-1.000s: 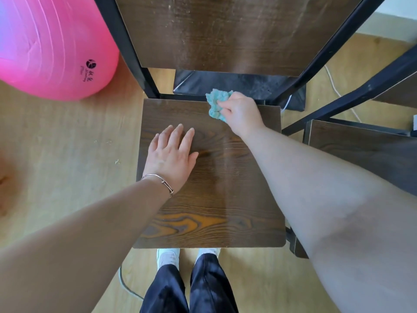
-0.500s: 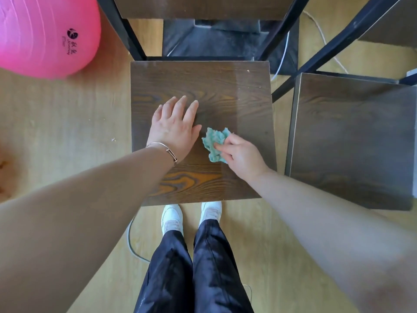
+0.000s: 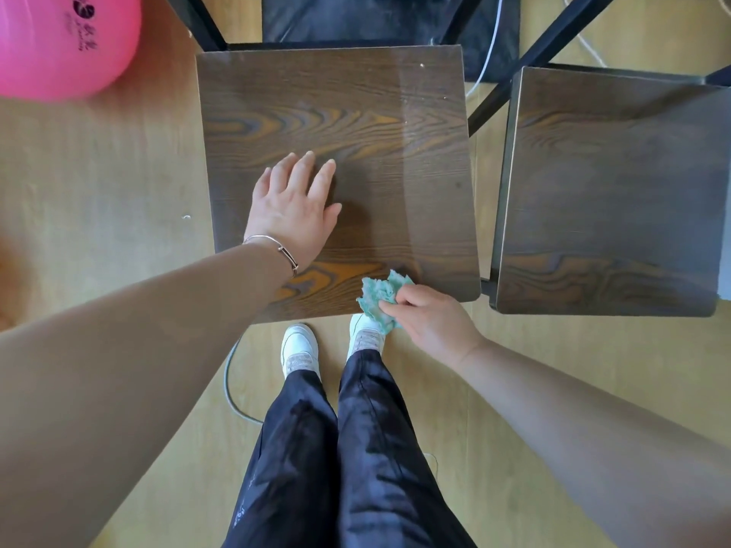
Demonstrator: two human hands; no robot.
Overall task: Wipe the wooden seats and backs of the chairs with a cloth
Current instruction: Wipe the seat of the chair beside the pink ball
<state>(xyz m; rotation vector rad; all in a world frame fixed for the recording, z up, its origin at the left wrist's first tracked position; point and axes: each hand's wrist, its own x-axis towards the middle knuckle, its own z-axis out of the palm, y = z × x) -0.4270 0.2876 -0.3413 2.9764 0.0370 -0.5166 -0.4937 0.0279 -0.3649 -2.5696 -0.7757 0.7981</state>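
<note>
Overhanging seat [image 3: 356, 112] edge, cloth [image 3: 377, 296]; pale floor [image 3: 118, 172]

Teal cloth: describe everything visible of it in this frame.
The teal cloth is small, crumpled into a wad, and looks like fluffy microfibre. The right hand pinches it with curled fingers. Its upper part lies on the chair seat near the front right corner; its lower part overhangs the front edge.

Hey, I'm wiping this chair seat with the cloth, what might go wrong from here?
The cloth in your right hand hangs past the front edge of the seat, so dirt may drop onto your shoes. Pale specks near the back right corner could get missed. A cable lies by your feet; stepping to the next chair, you might trip.
</note>
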